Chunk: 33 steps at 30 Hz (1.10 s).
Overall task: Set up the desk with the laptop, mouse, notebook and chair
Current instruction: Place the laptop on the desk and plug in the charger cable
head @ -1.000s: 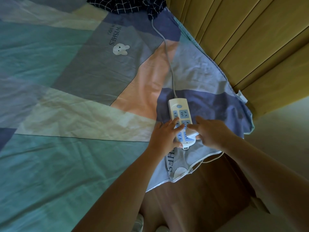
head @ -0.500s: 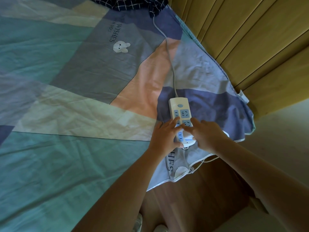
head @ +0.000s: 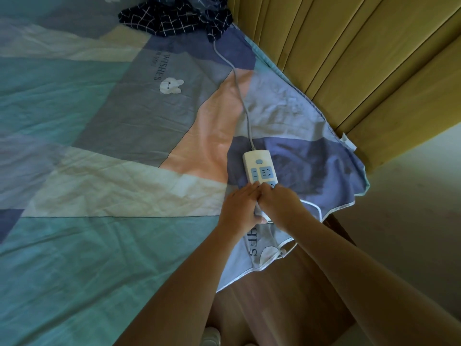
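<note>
Both hands meet on the near end of a white power strip (head: 259, 168) lying on a patchwork bedsheet (head: 112, 183): the left hand (head: 239, 211) lies curled along its left side, while the right hand (head: 280, 204) is closed over something small and white on its sockets, too hidden to tell what. Beyond the fingers the strip's grey cord (head: 239, 96) runs away under a dark checked cloth (head: 174, 16). The sheet's edge hangs just right of the right hand, near the padded yellow wall panel (head: 361, 71), with broad open sheet left of the left hand; no laptop, mouse, notebook or chair is in view.

**Hands cover the strip's near end**

The left hand (head: 240, 208) and right hand (head: 279, 206) hide the power strip's (head: 259, 168) lower sockets. Its grey cord (head: 237, 88) vanishes under dark checked cloth (head: 174, 18), itself cropped by the top edge.
</note>
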{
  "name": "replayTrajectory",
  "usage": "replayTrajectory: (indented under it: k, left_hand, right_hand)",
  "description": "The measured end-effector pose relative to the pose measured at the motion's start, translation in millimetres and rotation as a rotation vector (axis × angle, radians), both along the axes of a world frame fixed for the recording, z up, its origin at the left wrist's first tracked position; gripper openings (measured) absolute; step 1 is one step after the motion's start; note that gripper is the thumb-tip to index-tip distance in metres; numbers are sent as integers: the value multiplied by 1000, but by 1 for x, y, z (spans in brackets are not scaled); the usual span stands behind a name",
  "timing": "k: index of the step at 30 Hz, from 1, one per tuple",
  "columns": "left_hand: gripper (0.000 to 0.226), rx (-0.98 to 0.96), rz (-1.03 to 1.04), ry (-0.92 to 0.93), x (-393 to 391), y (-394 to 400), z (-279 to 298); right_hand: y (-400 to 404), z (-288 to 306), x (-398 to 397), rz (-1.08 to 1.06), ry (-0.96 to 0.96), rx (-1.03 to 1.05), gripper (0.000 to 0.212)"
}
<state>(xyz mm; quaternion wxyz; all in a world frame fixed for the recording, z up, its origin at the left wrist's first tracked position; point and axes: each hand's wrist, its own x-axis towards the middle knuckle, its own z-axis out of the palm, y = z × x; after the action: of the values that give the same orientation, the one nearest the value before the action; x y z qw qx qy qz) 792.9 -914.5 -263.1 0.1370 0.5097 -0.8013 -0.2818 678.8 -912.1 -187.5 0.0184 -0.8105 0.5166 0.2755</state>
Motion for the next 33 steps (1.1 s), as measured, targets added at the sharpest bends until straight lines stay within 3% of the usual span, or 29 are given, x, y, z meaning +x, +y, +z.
replayTrajectory:
  k: [5, 8, 15, 18, 23, 28, 33]
  left_hand:
    - [78, -124, -17, 52, 2, 7, 20]
    - [60, -253, -33, 121, -13, 16, 35]
    - [19, -411, -190, 253, -90, 39, 102]
    - [29, -231, -207, 327, -110, 46, 127]
    - [43, 71, -37, 334, -98, 33, 138]
    - [56, 449, -260, 199, -145, 53, 164]
    - [79, 1084, -288, 362, -235, 114, 219]
  right_hand:
    - [12, 3, -34, 11, -141, -323, 64]
    - [31, 15, -52, -1, -167, -495, 45]
    - [81, 59, -108, -136, -206, -769, 35]
    - [111, 79, -137, -241, -208, -802, 34]
    - [175, 117, -198, -354, -221, -863, 44]
    - [219, 135, -211, -278, -257, -997, 54]
    - [255, 143, -194, -217, -299, -1036, 20]
